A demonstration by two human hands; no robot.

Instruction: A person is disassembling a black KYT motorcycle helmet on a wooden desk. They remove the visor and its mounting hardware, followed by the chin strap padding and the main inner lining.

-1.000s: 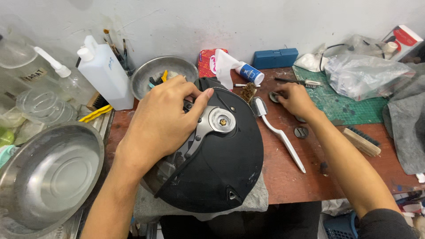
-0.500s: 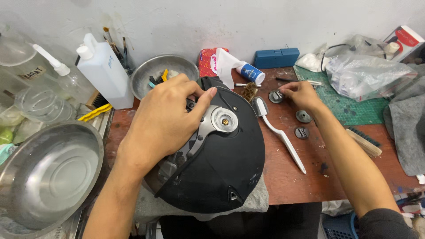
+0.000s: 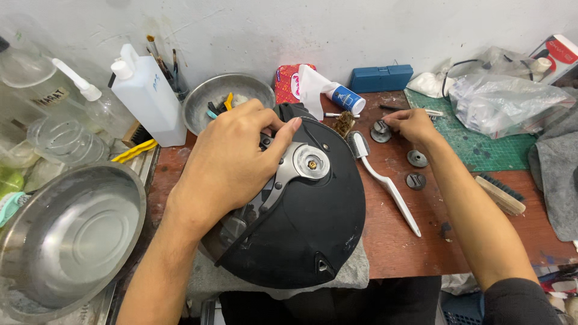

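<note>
Left hand (image 3: 232,159) lies flat across the black round housing (image 3: 301,229), fingers spread over its upper left, fingertips just touching the silver metal arm (image 3: 289,174) at the hub. The housing sits on a grey cloth (image 3: 355,274) at the near edge of the worktop (image 3: 397,241). Right hand (image 3: 412,125) is out at the back, fingers pinched close on a small round metal part (image 3: 380,130). Two more round parts (image 3: 416,158) lie just beside it, and a white brush (image 3: 385,180) rests between them and the housing.
</note>
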